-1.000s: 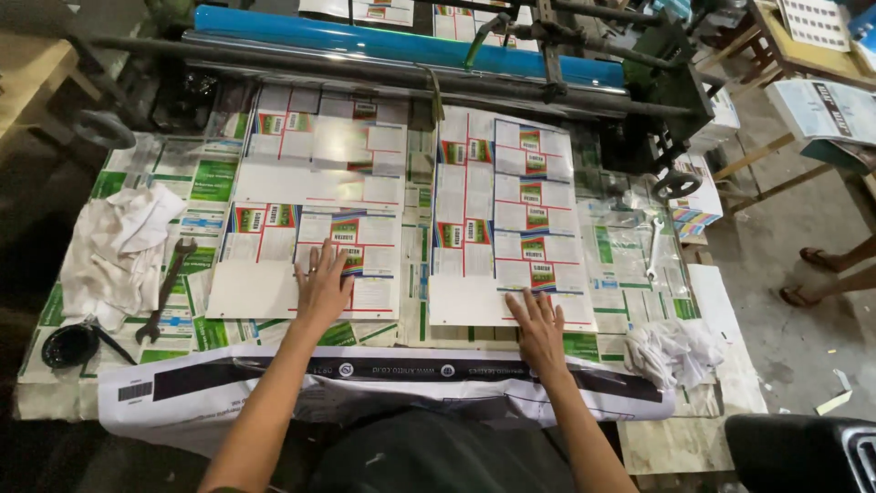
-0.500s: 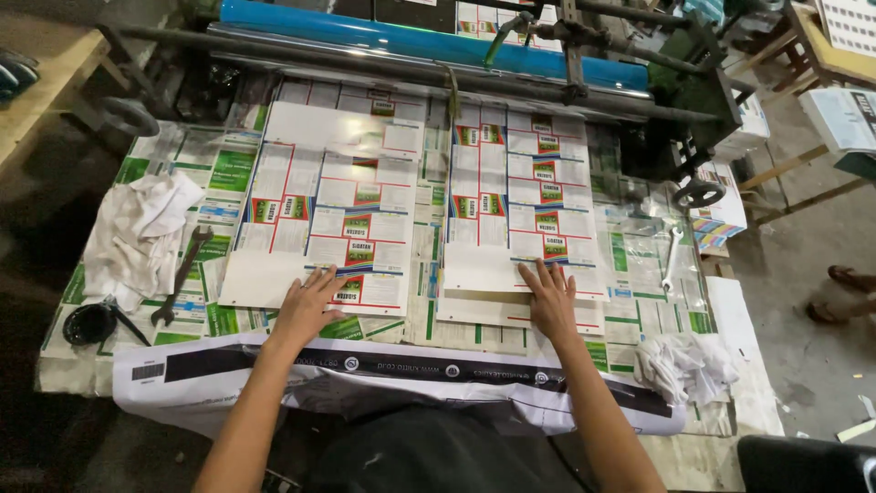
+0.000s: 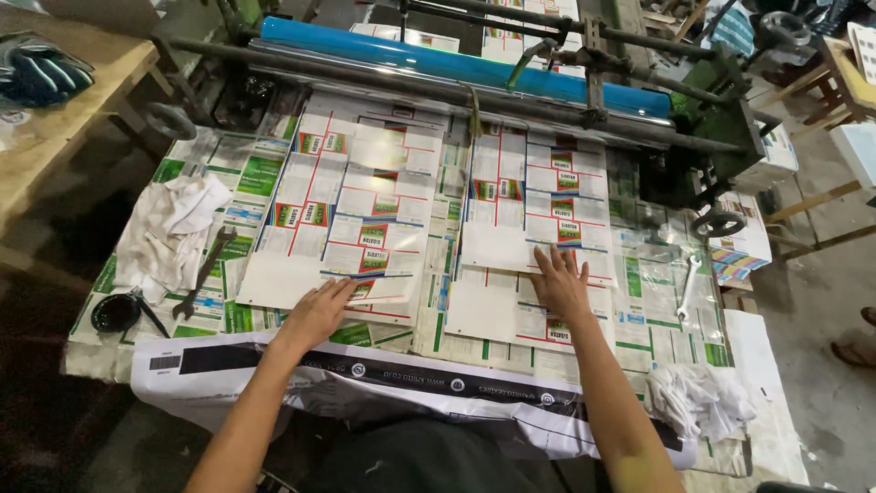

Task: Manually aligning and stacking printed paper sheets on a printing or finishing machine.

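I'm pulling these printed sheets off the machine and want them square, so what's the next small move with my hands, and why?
Probably draw both sheets a little further toward you. Your left hand lies flat on the left printed sheet, your right hand flat on the right printed sheet, and both sheets' far ends sit by the blue roller.

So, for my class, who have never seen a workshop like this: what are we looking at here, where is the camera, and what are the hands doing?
The camera sits on the person's head and looks down, so the two bare arms at the bottom are their own. In front is a machine with a long blue roller across the back and a feed table covered in printed paper. Two stacks of printed sheets lie on it. The left hand rests flat on the near edge of the left stack; the right hand rests flat on the right stack. Neither hand holds anything. White rags, a dark spanner and a silver spanner lie at the sides.
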